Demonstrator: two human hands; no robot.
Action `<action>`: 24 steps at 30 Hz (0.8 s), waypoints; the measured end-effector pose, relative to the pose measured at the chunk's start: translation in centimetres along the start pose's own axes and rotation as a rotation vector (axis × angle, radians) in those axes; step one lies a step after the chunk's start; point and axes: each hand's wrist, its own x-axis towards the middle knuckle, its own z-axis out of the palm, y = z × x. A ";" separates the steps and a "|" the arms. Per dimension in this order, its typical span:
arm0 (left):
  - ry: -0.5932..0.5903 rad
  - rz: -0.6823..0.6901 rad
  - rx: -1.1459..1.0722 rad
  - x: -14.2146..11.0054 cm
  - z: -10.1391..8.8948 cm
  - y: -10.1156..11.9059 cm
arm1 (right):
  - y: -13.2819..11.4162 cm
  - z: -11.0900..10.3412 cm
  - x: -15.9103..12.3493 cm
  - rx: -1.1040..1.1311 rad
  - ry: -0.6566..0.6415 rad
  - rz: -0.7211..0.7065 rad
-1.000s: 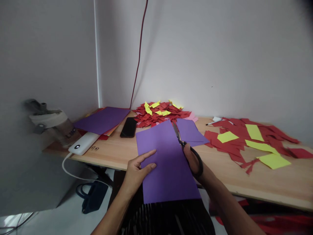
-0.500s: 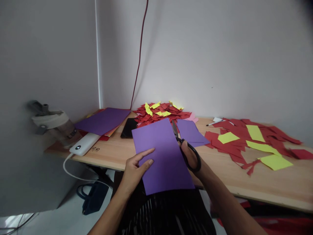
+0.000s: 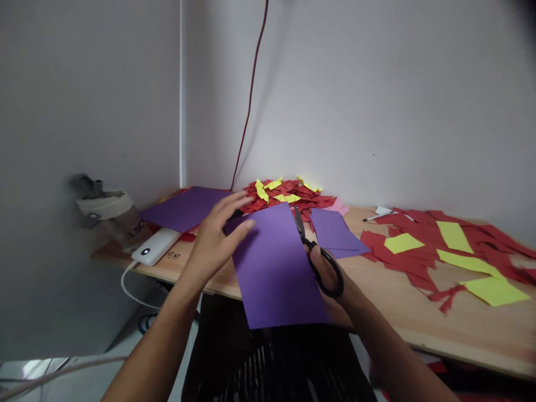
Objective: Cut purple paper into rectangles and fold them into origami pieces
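A sheet of purple paper [image 3: 278, 268] tilts between my hands over the desk's front edge and my lap. My left hand [image 3: 218, 231] is open at the sheet's upper left corner, thumb along the paper and fingers spread past its edge; whether it touches the paper I cannot tell. In my right hand [image 3: 329, 271] are black-handled scissors [image 3: 300, 223], blades pointing up along the sheet's right edge. My right fingers are largely hidden behind the paper and the handles. Just beyond the scissors lie cut purple pieces [image 3: 337, 231] on the desk.
Behind the sheet rises a heap of red and yellow folded paper [image 3: 288, 192]. Red strips [image 3: 406, 262] and yellow pieces [image 3: 454, 235] cover the right side, near a pen [image 3: 379, 216]. At left are purple sheets [image 3: 184, 207], a white power bank [image 3: 157, 247] with its cable, and a tumbler [image 3: 113, 215].
My left hand has moved up the sheet from its left middle to the upper left corner, its fingers spreading. The scissors remain in my right hand. The view has shifted slightly left.
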 end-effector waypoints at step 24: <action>-0.492 -0.183 -0.465 5.7 3.0 0.1 | 0.3 -0.1 -1.2 0.108 -0.146 0.011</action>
